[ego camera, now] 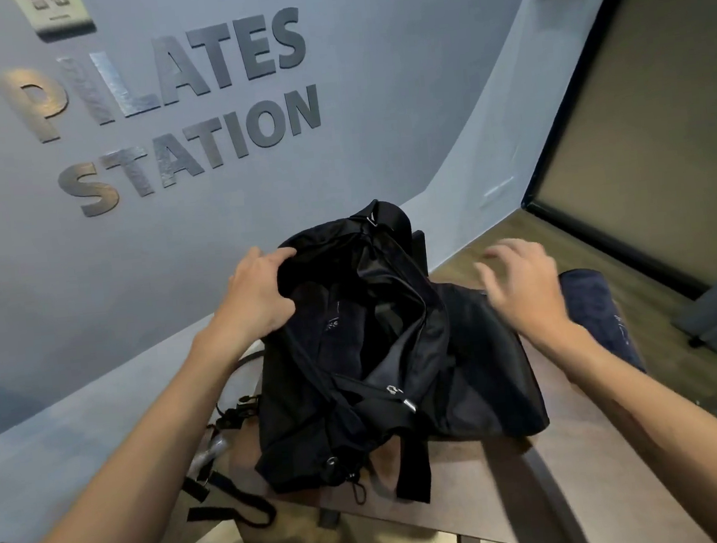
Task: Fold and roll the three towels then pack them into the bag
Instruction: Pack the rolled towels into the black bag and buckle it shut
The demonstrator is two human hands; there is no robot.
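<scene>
Your left hand is gripping the upper-left rim of the black bag, fingers curled over the edge and holding the mouth open. The bag is sitting mid-frame on the brown bench top, zipper parted, dark fabric showing inside; you can't tell from here if it's towels or lining. Your right hand is hovering just right of the bag's opening, fingers spread and relaxed, grasping nothing; it's motion-blurred. One rolled navy towel is lying at the right of the frame, just beside the bag, partly behind your right forearm. Black straps and metal fittings are hanging off the bench at lower left. "PILATES STATION" lettering is filling the wall at upper left.
</scene>
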